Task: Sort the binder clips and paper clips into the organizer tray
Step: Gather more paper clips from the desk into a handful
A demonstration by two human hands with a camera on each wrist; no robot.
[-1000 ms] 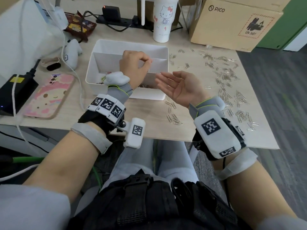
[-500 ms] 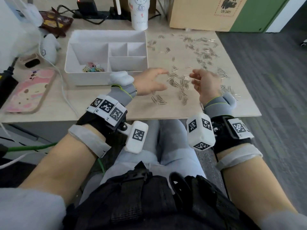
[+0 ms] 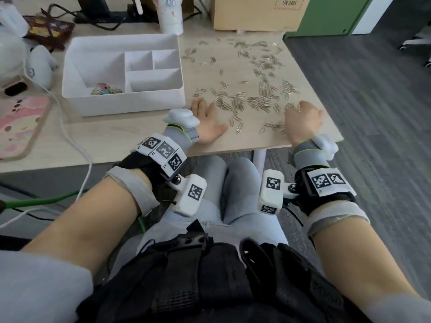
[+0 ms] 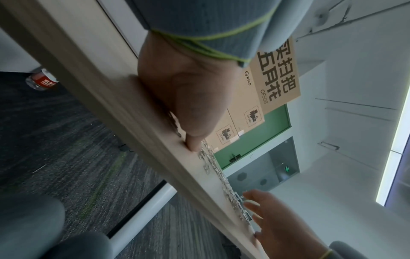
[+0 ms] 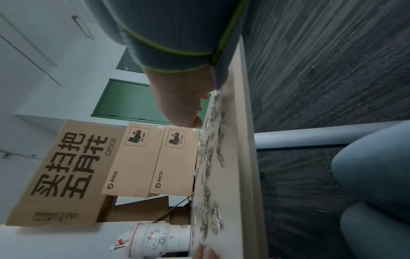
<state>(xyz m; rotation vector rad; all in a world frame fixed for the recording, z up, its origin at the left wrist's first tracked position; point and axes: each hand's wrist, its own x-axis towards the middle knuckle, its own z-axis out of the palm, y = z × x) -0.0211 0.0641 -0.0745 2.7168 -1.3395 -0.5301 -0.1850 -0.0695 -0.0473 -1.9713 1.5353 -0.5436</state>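
The white organizer tray (image 3: 130, 104) stands on the left half of the table, with a few coloured binder clips (image 3: 106, 90) in its large left compartment. Silver paper clips (image 3: 251, 101) lie scattered to the right of the tray, thickest near the front edge. My left hand (image 3: 207, 122) lies palm down on the table by the tray's front right corner, fingers spread at the left of the pile; its thumb (image 4: 193, 143) presses the wood. My right hand (image 3: 303, 120) rests on the pile's right side near the table corner, fingers straight (image 4: 264, 208), holding nothing I can see.
A cartoon-cat tumbler (image 3: 169, 17) and a cardboard box (image 3: 254, 12) stand at the back. A phone in a pink case (image 3: 21, 127), a white cable (image 3: 70, 136) and a white mouse (image 3: 40, 66) lie left of the tray. The table's right edge (image 3: 326, 108) is beside my right hand.
My left hand left the tray and came down right of it. My right hand turned from palm up to resting on the table. Both now flank the near paper clips.
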